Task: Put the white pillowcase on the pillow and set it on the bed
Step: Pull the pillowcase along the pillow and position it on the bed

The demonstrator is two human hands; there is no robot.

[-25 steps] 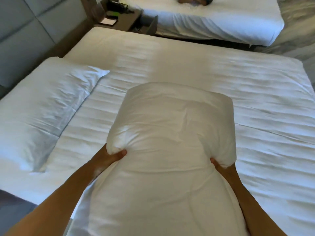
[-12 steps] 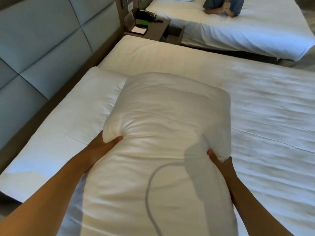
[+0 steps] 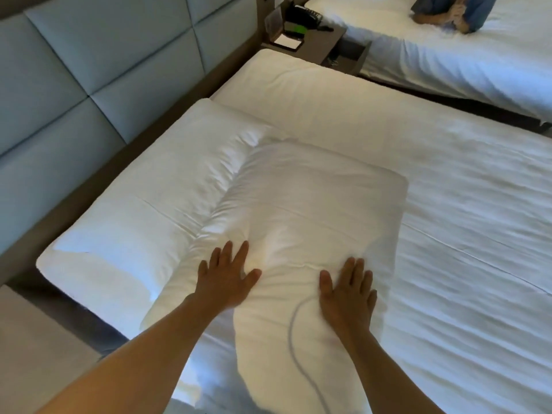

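Note:
The pillow in its white pillowcase [image 3: 316,201] lies flat on the bed [image 3: 466,234], its left edge resting against and partly over another white pillow [image 3: 143,210] at the headboard side. My left hand [image 3: 227,276] presses palm-down on the pillow's near left part, fingers spread. Beside it, my right hand [image 3: 346,288] lies flat on the near right part, fingers apart. Neither hand grips any cloth. A thin curved shadow line crosses the pillowcase near my right wrist.
A padded grey headboard [image 3: 89,85] runs along the left. A nightstand [image 3: 313,43] with a phone stands between this bed and a second bed [image 3: 448,64], where a person in blue sits. Floor shows at the lower left.
The pillow was held up by its near corners; now it lies down on the bed against the other pillow. Both hands have let go and rest flat on it.

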